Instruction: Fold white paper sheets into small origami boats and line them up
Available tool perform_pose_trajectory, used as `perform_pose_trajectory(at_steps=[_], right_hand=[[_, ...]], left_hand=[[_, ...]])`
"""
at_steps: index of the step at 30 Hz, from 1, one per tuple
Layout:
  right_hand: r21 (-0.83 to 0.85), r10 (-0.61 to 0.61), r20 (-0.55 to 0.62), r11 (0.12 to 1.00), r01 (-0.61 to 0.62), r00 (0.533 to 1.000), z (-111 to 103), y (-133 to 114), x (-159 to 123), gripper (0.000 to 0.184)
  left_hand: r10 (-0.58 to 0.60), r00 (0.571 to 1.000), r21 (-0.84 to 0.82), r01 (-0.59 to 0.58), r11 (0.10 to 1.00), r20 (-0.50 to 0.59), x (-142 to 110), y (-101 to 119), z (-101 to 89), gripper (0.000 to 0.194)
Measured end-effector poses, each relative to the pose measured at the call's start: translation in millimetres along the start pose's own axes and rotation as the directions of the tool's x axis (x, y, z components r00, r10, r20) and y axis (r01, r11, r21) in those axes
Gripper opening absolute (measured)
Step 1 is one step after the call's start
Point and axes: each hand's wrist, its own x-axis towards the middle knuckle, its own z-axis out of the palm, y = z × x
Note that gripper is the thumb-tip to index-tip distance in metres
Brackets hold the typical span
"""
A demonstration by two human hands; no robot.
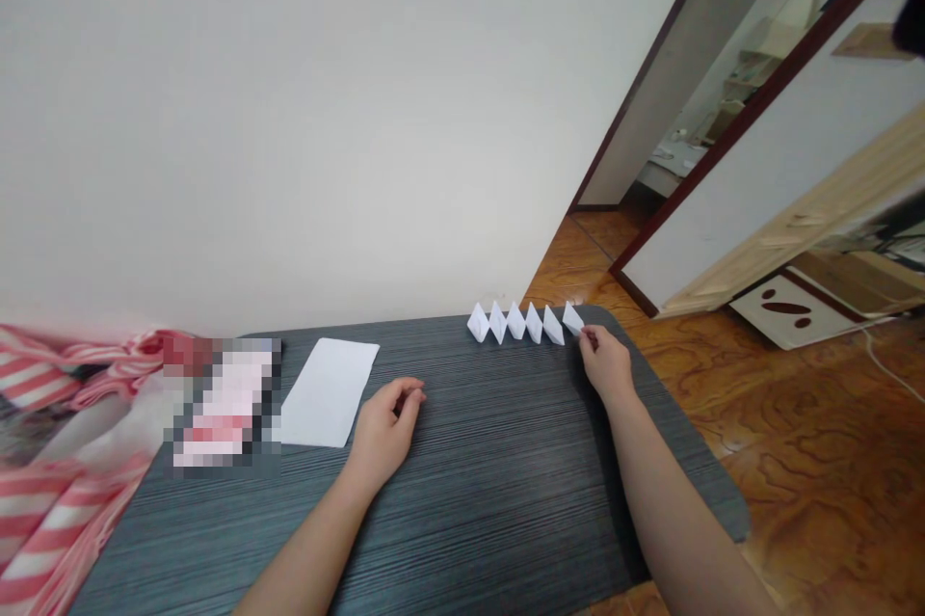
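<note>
Several small folded white paper boats (515, 321) stand in a row along the far right edge of the dark striped table (491, 491). My right hand (605, 362) reaches to the last boat (573, 317) at the right end of the row and pinches it with its fingertips. My left hand (385, 431) rests on the table's middle, fingers curled loosely, holding nothing I can see. A flat white sheet of paper (330, 391) lies just left of that hand.
A blurred-out pink and white item (225, 401) lies left of the sheet. Red-and-white striped cloth (50, 471) hangs at the table's left end. A white wall stands behind the table. To the right are an orange floor (809, 462) and an open doorway (715, 115).
</note>
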Motion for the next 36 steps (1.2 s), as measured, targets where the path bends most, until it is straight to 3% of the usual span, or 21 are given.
perform_pose_trajectory(at_steps=[9, 15, 20, 23, 26, 30, 33, 36], right_hand=[[0.012, 0.024, 0.002, 1.0, -0.025, 1.0, 4, 3, -1, 0.028], [0.032, 0.034, -0.055, 0.999, -0.033, 0.998, -10, -9, -5, 0.035], [0.094, -0.082, -0.146, 0.991, 0.096, 0.986, -34, -53, -11, 0.032], [0.155, -0.234, -0.017, 0.96, 0.234, 0.972, -39, -94, -19, 0.029], [0.262, -0.413, 0.169, 0.894, 0.363, 0.895, -32, -135, -29, 0.026], [0.397, -0.582, 0.378, 0.804, 0.442, 0.72, -10, -175, -42, 0.023], [0.453, -0.656, 0.457, 0.753, 0.478, 0.601, 8, -189, -48, 0.023], [0.453, -0.654, 0.489, 0.756, 0.473, 0.577, 24, -192, -53, 0.023]], left_hand=[[-0.009, 1.0, 0.004, 0.009, 1.0, 0.022, 0, -2, -0.4, 0.026], [-0.006, 1.0, -0.022, 0.006, 1.0, 0.016, -1, -6, 0.2, 0.025], [0.021, 1.0, -0.046, -0.021, 0.999, -0.003, -2, -9, 1.3, 0.023], [0.058, 0.998, -0.035, -0.059, 0.998, -0.029, -5, -7, -0.3, 0.022], [0.152, 0.987, 0.049, -0.149, 0.988, -0.05, -7, -5, -5.0, 0.02], [0.263, 0.961, 0.25, -0.235, 0.939, -0.086, -5, -5, -18.7, 0.02], [0.272, 0.948, 0.403, -0.187, 0.896, -0.166, 0, -8, -32.1, 0.022], [0.232, 0.937, 0.54, -0.058, 0.84, -0.26, 5, -15, -42.9, 0.028]])
